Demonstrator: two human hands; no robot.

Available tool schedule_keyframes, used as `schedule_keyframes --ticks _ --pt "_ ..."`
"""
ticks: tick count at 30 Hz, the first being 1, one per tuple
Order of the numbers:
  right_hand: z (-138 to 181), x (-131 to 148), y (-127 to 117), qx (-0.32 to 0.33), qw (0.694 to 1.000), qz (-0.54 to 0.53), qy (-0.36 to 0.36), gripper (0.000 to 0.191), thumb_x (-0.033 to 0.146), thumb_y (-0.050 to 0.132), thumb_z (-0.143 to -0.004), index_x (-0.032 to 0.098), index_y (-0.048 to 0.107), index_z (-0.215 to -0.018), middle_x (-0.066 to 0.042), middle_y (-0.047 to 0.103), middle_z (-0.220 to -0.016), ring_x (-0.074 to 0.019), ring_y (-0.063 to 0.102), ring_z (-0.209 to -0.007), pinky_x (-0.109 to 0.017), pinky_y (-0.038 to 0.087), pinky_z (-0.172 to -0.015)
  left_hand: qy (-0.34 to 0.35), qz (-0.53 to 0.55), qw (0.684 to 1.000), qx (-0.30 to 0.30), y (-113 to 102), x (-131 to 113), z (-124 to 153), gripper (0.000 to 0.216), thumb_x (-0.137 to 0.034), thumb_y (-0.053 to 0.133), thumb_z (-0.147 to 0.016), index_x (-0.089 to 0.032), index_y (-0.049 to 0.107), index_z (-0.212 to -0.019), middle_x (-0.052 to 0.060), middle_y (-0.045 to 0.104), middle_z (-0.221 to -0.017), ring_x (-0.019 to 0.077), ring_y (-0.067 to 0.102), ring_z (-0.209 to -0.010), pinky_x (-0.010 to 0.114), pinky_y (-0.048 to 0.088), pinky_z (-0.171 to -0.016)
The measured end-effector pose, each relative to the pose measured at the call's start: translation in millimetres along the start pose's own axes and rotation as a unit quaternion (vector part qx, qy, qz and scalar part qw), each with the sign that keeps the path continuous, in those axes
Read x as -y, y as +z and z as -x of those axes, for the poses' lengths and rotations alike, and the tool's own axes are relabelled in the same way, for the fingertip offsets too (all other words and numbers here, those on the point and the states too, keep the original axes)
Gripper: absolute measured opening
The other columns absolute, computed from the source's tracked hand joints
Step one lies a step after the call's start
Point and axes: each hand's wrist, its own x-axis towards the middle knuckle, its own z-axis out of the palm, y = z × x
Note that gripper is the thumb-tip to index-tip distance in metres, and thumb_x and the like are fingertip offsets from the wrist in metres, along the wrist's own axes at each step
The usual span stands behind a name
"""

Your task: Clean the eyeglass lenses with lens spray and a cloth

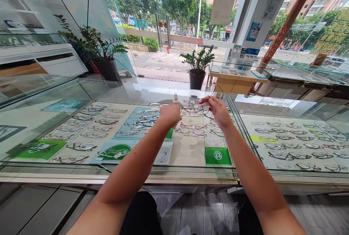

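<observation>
Over the glass counter, my left hand (170, 114) is closed around a small spray bottle (176, 98). Only its pale nozzle top shows clearly above my fist; my fingers hide most of its body. To the right, my right hand (218, 109) pinches a pair of thin dark-rimmed eyeglasses (209, 89) between thumb and fingers. One lens points up above my fingers and the other hangs below them. The nozzle is to the left of the eyeglasses, apart from them. Under both hands, rows of eyeglass frames (192, 130) lie inside the display case.
The glass display counter (191, 171) spans the front, with green cards (217, 156) inside it. More frames fill the right-hand case (296, 137). Potted plants (196, 77) stand beyond the counter, by the window. A small wooden table (231, 81) is behind at the right.
</observation>
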Motion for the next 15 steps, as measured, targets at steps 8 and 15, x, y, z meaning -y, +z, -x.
schedule_keyframes --ticks 8,15 --pt "0.5 2.8 0.2 -0.002 1.0 0.009 -0.004 0.03 0.054 0.072 -0.101 0.028 0.086 -0.107 -0.005 0.087 -0.113 -0.0222 0.073 -0.104 -0.037 0.052 -0.087 0.021 0.07 0.996 -0.057 -8.0 7.8 0.1 0.023 -0.028 0.06 -0.097 -0.017 0.081 -0.099 0.022 0.084 -0.115 0.0394 0.078 -0.106 0.041 0.054 -0.085" --pt "0.1 5.2 0.9 -0.012 1.0 -0.023 -0.001 0.03 0.056 0.075 -0.098 0.028 0.085 -0.104 -0.006 0.087 -0.112 -0.0227 0.073 -0.103 -0.037 0.054 -0.087 0.13 0.475 0.868 -0.071 -14.5 18.8 -8.0 0.031 -0.049 0.067 -0.096 -0.02 0.067 -0.085 0.003 0.068 -0.079 0.0188 0.057 -0.072 0.031 0.044 -0.069"
